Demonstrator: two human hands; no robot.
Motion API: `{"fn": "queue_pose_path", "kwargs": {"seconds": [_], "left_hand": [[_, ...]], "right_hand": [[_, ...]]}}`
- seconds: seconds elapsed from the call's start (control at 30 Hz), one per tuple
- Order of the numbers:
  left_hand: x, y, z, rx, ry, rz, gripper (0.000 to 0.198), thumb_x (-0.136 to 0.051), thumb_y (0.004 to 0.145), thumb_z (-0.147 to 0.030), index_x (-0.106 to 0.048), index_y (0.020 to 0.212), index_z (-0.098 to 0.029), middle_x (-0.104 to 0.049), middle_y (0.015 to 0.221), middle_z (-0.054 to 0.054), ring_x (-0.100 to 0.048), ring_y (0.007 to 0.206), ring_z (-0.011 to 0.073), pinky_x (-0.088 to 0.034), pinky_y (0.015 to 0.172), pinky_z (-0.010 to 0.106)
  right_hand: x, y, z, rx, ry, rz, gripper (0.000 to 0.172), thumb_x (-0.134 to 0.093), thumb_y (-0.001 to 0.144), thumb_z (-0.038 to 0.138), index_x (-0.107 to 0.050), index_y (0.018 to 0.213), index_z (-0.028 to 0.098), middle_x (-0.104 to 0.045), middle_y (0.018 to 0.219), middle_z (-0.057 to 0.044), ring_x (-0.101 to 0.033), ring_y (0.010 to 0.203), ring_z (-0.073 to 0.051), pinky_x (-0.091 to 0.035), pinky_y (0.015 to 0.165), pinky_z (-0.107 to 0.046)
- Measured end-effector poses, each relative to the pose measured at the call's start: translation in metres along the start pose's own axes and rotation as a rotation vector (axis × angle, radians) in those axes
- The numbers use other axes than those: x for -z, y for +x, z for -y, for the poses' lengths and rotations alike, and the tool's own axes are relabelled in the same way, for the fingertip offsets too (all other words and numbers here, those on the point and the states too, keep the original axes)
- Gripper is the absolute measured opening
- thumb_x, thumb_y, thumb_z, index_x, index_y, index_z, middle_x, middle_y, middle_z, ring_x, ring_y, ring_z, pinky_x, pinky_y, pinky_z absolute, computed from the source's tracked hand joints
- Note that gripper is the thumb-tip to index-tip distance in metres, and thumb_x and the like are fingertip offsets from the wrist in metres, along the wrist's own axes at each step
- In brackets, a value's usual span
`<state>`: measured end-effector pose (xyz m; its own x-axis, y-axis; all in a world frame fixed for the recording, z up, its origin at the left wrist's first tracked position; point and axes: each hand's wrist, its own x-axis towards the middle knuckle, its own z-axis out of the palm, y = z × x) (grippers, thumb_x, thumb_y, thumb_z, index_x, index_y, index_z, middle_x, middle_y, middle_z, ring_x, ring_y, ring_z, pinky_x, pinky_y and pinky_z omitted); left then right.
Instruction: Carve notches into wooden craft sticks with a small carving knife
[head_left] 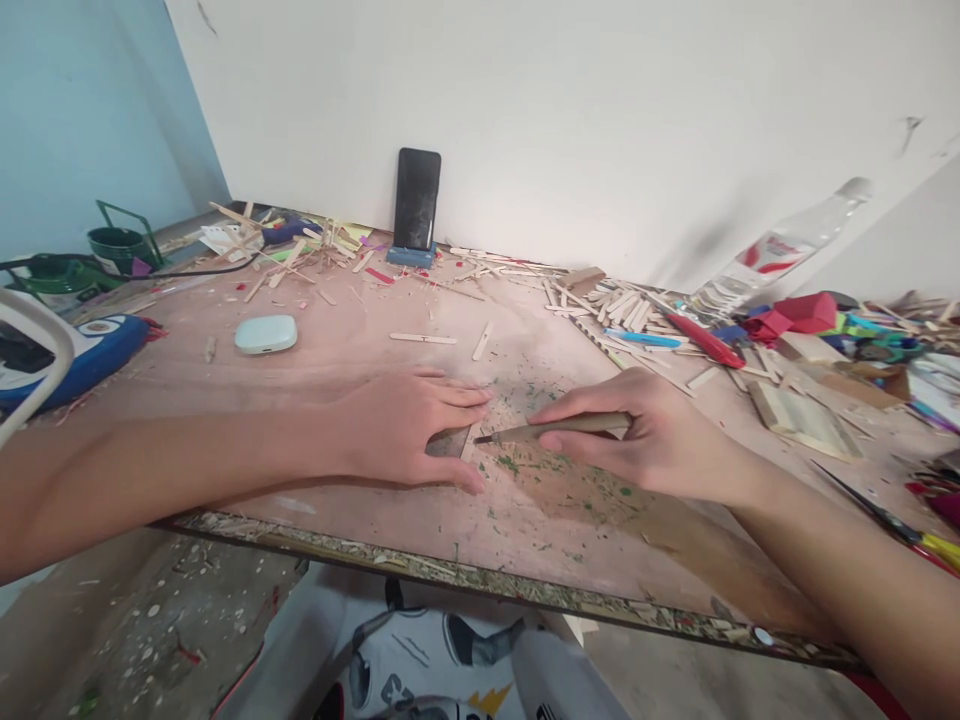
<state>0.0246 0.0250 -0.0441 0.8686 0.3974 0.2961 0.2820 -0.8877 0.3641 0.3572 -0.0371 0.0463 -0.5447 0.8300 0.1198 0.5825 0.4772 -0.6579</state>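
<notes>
My left hand [416, 425] lies flat on the wooden board [337, 480], fingers stretched out and pressing down a small wooden stick [471, 441]. My right hand [649, 430] is closed around a craft knife [559, 429] with a tan handle. The knife's dark tip touches the stick just beside my left fingertips. Green flecks are scattered on the board around the two hands.
A black phone [417, 200] stands in a blue holder against the wall. Loose wooden sticks [622, 305], a pale case [265, 334], red pens, coloured paper scraps [802, 312] and a plastic bottle [780, 250] litter the board. A green can [120, 245] sits far left.
</notes>
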Motion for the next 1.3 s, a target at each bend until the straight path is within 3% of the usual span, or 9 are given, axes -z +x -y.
{"fn": "queue_pose_path", "kwargs": {"seconds": [0.2, 0.37, 0.57, 0.73, 1.0, 1.1, 1.23, 1.3], "left_hand": [[0.001, 0.001, -0.002, 0.01, -0.028, 0.002, 0.073, -0.085, 0.123, -0.078, -0.082, 0.17, -0.022, -0.074, 0.188, 0.02, -0.072, 0.178, 0.0411, -0.053, 0.156, 0.075], [0.001, 0.004, -0.003, 0.059, -0.054, 0.031, 0.082, -0.085, 0.12, -0.085, -0.083, 0.172, -0.022, -0.074, 0.19, 0.02, -0.071, 0.181, 0.0412, -0.049, 0.159, 0.075], [0.004, 0.006, -0.006, 0.097, -0.059, 0.072, 0.085, -0.087, 0.118, -0.087, -0.083, 0.172, -0.022, -0.071, 0.193, 0.02, -0.067, 0.185, 0.0416, -0.043, 0.162, 0.076], [0.003, 0.006, -0.007, 0.114, -0.057, 0.082, 0.087, -0.088, 0.117, -0.086, -0.081, 0.176, -0.022, -0.07, 0.194, 0.021, -0.065, 0.187, 0.0419, -0.039, 0.164, 0.076], [0.005, 0.006, -0.008, 0.129, -0.053, 0.08, 0.092, -0.09, 0.115, -0.088, -0.08, 0.179, -0.023, -0.069, 0.194, 0.02, -0.064, 0.189, 0.0399, -0.037, 0.167, 0.069], [0.005, 0.005, -0.007, 0.125, -0.049, 0.077, 0.094, -0.09, 0.114, -0.09, -0.08, 0.179, -0.023, -0.07, 0.193, 0.019, -0.065, 0.188, 0.0397, -0.039, 0.166, 0.067], [0.005, 0.005, -0.006, 0.12, -0.039, 0.066, 0.092, -0.089, 0.113, -0.093, -0.083, 0.176, -0.026, -0.07, 0.193, 0.017, -0.066, 0.187, 0.0391, -0.04, 0.166, 0.065], [0.005, 0.005, -0.006, 0.118, -0.034, 0.059, 0.092, -0.089, 0.113, -0.093, -0.084, 0.176, -0.026, -0.07, 0.193, 0.017, -0.067, 0.186, 0.0393, -0.038, 0.167, 0.064]], "right_hand": [[-0.002, -0.002, 0.002, 0.053, -0.022, 0.014, 0.033, -0.086, 0.117, 0.054, -0.102, 0.111, 0.026, -0.084, 0.076, -0.004, -0.054, 0.058, -0.017, -0.04, 0.054, -0.038], [-0.007, -0.004, 0.013, 0.165, -0.055, 0.045, 0.029, -0.075, 0.123, 0.036, -0.096, 0.108, 0.022, -0.068, 0.068, 0.002, -0.038, 0.054, -0.012, -0.031, 0.052, -0.036], [-0.008, -0.005, 0.013, 0.27, -0.103, 0.023, 0.025, -0.072, 0.128, 0.035, -0.089, 0.116, 0.023, -0.065, 0.072, 0.006, -0.034, 0.056, -0.012, -0.027, 0.052, -0.029], [-0.01, -0.007, 0.009, 0.343, -0.127, -0.001, 0.021, -0.073, 0.126, 0.03, -0.09, 0.115, 0.028, -0.068, 0.072, 0.005, -0.03, 0.056, -0.014, -0.028, 0.052, -0.036], [-0.01, -0.008, 0.009, 0.411, -0.167, 0.003, 0.027, -0.071, 0.132, 0.028, -0.09, 0.113, 0.022, -0.062, 0.071, 0.006, -0.024, 0.06, -0.014, -0.027, 0.053, -0.034], [-0.008, -0.008, 0.007, 0.41, -0.181, 0.016, 0.029, -0.073, 0.132, 0.03, -0.092, 0.111, 0.021, -0.068, 0.071, 0.003, -0.031, 0.058, -0.013, -0.031, 0.054, -0.032], [-0.004, -0.009, 0.005, 0.385, -0.207, 0.018, 0.027, -0.069, 0.128, 0.021, -0.095, 0.128, 0.025, -0.085, 0.085, -0.004, -0.055, 0.059, -0.017, -0.045, 0.059, -0.034], [-0.002, -0.008, 0.002, 0.382, -0.221, 0.019, 0.027, -0.069, 0.127, 0.02, -0.095, 0.13, 0.026, -0.087, 0.086, -0.003, -0.058, 0.058, -0.017, -0.046, 0.057, -0.034]]}}
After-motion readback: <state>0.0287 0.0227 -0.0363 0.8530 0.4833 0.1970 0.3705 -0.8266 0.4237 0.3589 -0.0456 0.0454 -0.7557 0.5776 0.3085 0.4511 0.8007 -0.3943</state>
